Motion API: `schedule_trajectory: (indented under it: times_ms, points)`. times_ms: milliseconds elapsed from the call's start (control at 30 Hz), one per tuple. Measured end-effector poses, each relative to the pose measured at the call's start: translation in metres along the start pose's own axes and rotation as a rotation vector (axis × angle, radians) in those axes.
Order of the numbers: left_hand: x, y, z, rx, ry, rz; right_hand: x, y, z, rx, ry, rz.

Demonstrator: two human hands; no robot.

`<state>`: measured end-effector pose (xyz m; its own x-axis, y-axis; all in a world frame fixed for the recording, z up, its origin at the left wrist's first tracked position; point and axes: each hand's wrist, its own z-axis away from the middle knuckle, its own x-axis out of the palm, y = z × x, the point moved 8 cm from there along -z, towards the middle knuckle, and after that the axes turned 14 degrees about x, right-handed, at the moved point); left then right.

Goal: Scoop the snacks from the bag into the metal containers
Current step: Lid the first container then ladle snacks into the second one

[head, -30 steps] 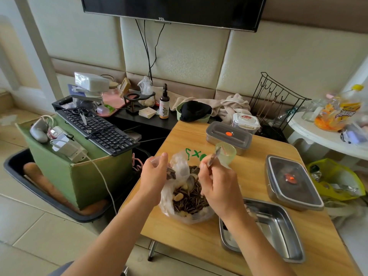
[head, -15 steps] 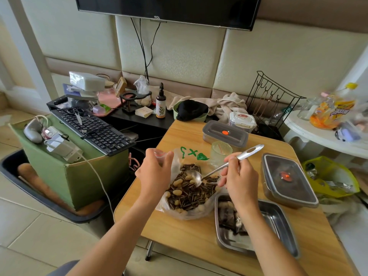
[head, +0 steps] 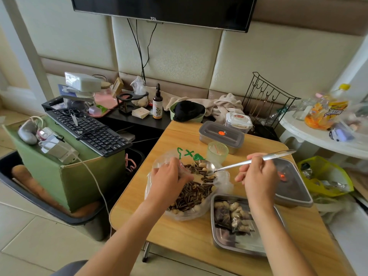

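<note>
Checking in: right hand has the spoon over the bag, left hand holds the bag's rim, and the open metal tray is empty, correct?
Not empty: the head view shows snacks piled in the open metal tray's far end. The rest stands: right hand holds the spoon over the bag, left hand holds its rim.

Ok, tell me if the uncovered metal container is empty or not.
Not empty. The uncovered metal container holds a pile of nuts and seeds at its far end; the near end is bare.
</note>
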<state>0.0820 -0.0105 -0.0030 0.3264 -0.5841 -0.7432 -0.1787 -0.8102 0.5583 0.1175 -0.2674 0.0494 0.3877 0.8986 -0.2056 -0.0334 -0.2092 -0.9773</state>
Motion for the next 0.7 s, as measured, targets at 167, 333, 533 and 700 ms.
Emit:
schedule_trajectory:
  times_ms: [167, 333, 533, 700]
  points:
    - [0.018, 0.006, -0.003, 0.011, -0.109, 0.0, -0.006, -0.003, 0.003, -0.003, 0.017, -0.058]
    - [0.034, 0.007, -0.008, -0.055, -0.136, 0.164, 0.002, -0.022, 0.025, -0.181, -0.03, -0.022]
    - [0.041, 0.006, -0.011, -0.159, -0.136, 0.296, 0.014, -0.043, 0.054, -0.546, -0.105, 0.052]
    - [0.042, 0.009, -0.013, -0.162, -0.127, 0.391, 0.007, -0.041, 0.052, -0.511, -0.048, 0.051]
